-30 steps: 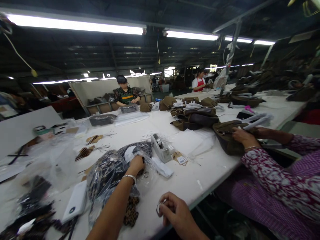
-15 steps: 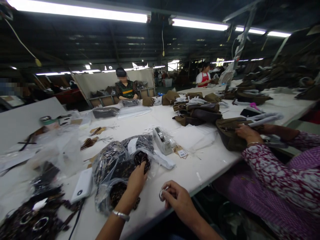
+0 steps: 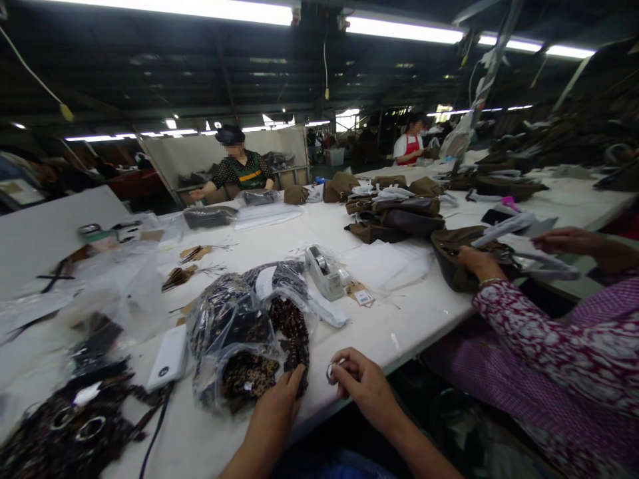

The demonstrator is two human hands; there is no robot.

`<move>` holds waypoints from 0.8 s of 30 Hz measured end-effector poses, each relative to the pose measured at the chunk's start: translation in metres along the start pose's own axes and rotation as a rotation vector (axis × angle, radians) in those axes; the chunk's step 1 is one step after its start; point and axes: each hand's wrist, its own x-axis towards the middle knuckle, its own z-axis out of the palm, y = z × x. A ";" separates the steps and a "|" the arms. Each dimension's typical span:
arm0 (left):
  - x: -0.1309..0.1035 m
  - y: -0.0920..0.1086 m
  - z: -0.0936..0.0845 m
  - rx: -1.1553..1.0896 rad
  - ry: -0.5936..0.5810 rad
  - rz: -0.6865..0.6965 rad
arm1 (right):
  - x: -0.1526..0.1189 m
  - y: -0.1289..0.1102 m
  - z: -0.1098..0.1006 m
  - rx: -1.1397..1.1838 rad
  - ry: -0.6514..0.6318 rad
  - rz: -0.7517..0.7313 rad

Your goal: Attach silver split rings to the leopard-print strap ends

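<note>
My left hand [image 3: 280,407] is closed on a dark brown patterned strip [image 3: 289,326], perhaps fabric, that trails out of a clear plastic bag [image 3: 219,313]. More of the same patterned material fills this bag, and its mouth faces me. To the right, over the table's front edge, my right hand [image 3: 363,384] pinches a small metal ring [image 3: 329,372] between thumb and fingers. At the lower left lies a dark pile of similar strips [image 3: 54,432] with several silvery rings in it.
A tape dispenser [image 3: 324,273] stands behind the bag beside a tag [image 3: 360,295]. Left of the bag lies a white power bank [image 3: 167,357] with a black cable. At right, a co-worker's hands work on an olive bag [image 3: 452,263]. Olive bags [image 3: 394,219] are heaped farther back.
My left hand has drawn the patterned strip out of the plastic bag toward me. The right hand stays nearly in place with the ring. The co-worker's far hand has moved right.
</note>
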 end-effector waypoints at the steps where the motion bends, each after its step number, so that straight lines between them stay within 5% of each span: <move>1: -0.004 -0.001 -0.006 -0.005 -0.025 0.008 | 0.000 0.000 -0.001 -0.002 0.001 0.002; 4: -0.009 -0.008 -0.036 -0.003 0.009 0.010 | -0.001 -0.002 -0.002 0.003 0.005 0.008; 7: -0.001 -0.018 -0.067 0.039 0.189 -0.060 | -0.002 -0.004 -0.004 0.013 0.012 0.010; 10: 0.012 -0.023 -0.083 0.051 0.271 -0.043 | -0.004 -0.005 -0.006 0.006 0.019 0.005; 16: 0.014 -0.025 -0.072 -0.022 0.176 0.063 | -0.011 -0.006 -0.013 -0.031 0.035 0.009; 24: -0.012 -0.033 -0.033 -0.071 0.073 0.341 | -0.024 -0.004 -0.007 -0.023 0.003 0.016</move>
